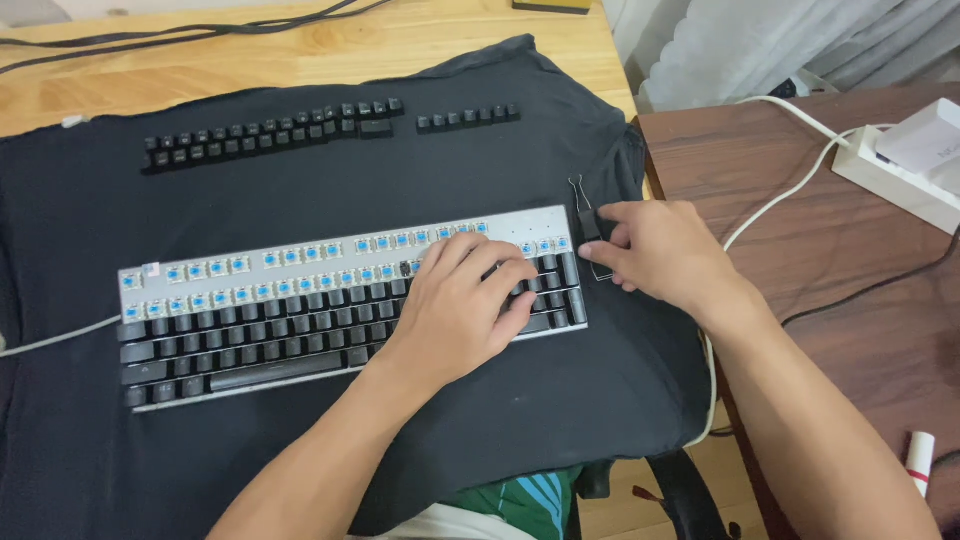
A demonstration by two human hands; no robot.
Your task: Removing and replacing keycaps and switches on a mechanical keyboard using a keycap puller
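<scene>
A grey mechanical keyboard [340,300] lies slightly tilted on dark cloth, its two far rows stripped to blue switches, black keys remaining nearer. A black binder clip [590,228] sits at its far right corner.

A small white box [925,140] lay tilted at the far right, resting on a flat white block [890,180] on the dark brown side table [800,160], with pale grey marking on its upper face too small to make out. Low at the right edge stood a white tube [919,462] with a red band wrapped round it. A tiny pale sticker [152,269] sat on the far left corner of the silver keyboard [520,224]. No screens or signs showed.
</scene>
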